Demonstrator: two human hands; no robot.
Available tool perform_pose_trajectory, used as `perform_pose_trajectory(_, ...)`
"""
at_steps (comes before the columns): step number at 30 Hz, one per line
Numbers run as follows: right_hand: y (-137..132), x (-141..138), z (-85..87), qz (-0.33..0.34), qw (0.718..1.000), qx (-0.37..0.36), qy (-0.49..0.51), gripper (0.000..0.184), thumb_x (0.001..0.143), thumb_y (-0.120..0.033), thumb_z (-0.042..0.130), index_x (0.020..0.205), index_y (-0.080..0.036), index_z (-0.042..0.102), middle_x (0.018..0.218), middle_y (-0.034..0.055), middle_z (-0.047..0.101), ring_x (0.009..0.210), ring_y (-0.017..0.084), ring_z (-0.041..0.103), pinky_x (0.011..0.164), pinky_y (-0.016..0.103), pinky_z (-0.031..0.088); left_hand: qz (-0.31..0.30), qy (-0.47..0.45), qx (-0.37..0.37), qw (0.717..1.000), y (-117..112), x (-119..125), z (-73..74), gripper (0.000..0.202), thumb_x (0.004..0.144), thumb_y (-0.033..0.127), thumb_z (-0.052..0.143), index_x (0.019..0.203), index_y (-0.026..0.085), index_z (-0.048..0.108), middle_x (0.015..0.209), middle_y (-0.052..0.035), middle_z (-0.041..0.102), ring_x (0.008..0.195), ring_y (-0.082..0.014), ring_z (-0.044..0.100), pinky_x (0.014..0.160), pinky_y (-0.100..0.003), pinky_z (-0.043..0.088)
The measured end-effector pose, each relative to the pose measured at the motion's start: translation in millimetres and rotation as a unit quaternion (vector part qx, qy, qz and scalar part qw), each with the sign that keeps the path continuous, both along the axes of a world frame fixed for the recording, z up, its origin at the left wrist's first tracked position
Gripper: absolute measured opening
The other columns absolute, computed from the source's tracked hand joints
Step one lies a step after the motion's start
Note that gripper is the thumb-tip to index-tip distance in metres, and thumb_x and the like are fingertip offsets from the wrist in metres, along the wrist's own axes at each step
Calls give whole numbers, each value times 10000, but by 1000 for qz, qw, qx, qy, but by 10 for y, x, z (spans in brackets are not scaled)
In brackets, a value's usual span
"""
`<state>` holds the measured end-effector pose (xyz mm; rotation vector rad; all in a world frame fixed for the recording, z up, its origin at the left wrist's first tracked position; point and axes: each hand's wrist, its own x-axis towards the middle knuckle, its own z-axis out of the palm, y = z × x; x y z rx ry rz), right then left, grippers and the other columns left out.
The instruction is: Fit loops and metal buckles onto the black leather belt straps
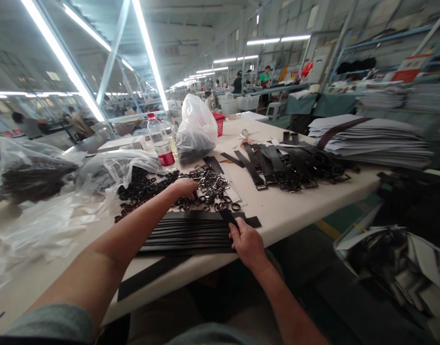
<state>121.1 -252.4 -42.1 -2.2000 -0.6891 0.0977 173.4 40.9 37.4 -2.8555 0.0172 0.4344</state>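
Note:
My left hand (186, 188) reaches into a heap of small black loops (148, 187) and shiny metal buckles (212, 179). Its fingers are curled downward and closed, and whatever lies between them is hidden. Nearer the table edge, my right hand (246, 242) pinches the end of a black leather strap (227, 216) between thumb and fingers. Beneath that strap end lies a row of long black straps (191, 235), side by side on the pale table (277, 215). One more dark strap (151, 275) runs along the front edge.
Belts with buckles (277, 165) are piled to the right, beside a tied stack of grey sheets (366, 136). Behind the heap stand a bottle with a red label (164, 148), a filled plastic bag (196, 129) and a red basket (219, 123). Clear bags (36, 167) lie left.

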Motion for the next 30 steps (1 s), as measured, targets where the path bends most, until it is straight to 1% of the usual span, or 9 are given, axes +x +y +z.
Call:
perform_pose_trajectory(3,7,-4,0,-4,1000,-4,2,255,985,-366,383,807,-222,495,670,-1,665,534,140,613,569,231,383,20,-2,4,1000,32,9,-12,331,651,351,799,952,233,729,952,-40,750,896,-229,665,725,-253,480)
perform_pose_trajectory(6,9,-7,-3,-4,1000,-5,3,260,988,-369,383,800,-222,488,665,-2,661,534,139,612,570,231,380,31,-13,-9,999,65,11,-34,402,627,354,800,1004,235,729,1026,-46,753,948,-233,662,747,-248,476)
perform_pose_trajectory(8,10,-6,-7,-2,1000,-4,1,263,989,-372,382,801,-222,489,668,-1,662,536,140,614,567,230,377,40,-20,-22,999,89,12,-48,422,595,347,810,996,237,740,1026,-44,757,958,-235,662,759,-243,471)
perform_pose_trajectory(12,12,-3,4,-1,1000,-2,0,255,988,-368,381,811,-221,490,684,4,670,530,138,615,560,230,376,73,-46,-57,995,138,-22,-66,269,579,336,794,834,252,775,854,-26,764,866,-233,673,706,-245,452)
perform_pose_trajectory(17,18,-2,23,-2,1000,-12,-1,253,985,-364,380,811,-218,492,698,9,679,521,137,614,561,231,379,116,-118,-145,976,217,-195,-72,136,678,354,698,730,263,785,722,-9,740,758,-198,655,641,-243,413)
perform_pose_trajectory(21,22,12,13,-3,1000,-12,2,254,988,-372,380,827,-218,500,696,5,678,515,134,613,567,232,385,157,-187,-244,938,325,-346,-79,203,725,365,640,761,247,802,628,6,706,661,-171,615,600,-245,393)
perform_pose_trajectory(24,18,25,19,0,1000,-7,9,257,990,-370,382,809,-221,487,668,-6,667,515,132,615,563,229,383,194,-244,-321,894,409,-406,-106,296,738,394,615,854,197,804,595,0,682,580,-160,574,560,-255,393)
perform_pose_trajectory(27,16,30,43,2,1000,-9,14,262,989,-360,391,778,-224,467,650,-13,660,517,130,618,558,227,380,216,-276,-402,846,459,-426,-163,378,705,420,643,924,145,783,589,-6,663,506,-132,532,531,-251,409)
perform_pose_trajectory(30,18,25,65,2,1000,-8,19,262,989,-354,396,768,-227,460,631,-23,654,522,128,625,556,224,377,223,-287,-458,811,476,-437,-244,371,650,443,694,842,133,763,587,-12,651,476,-112,517,516,-247,428)
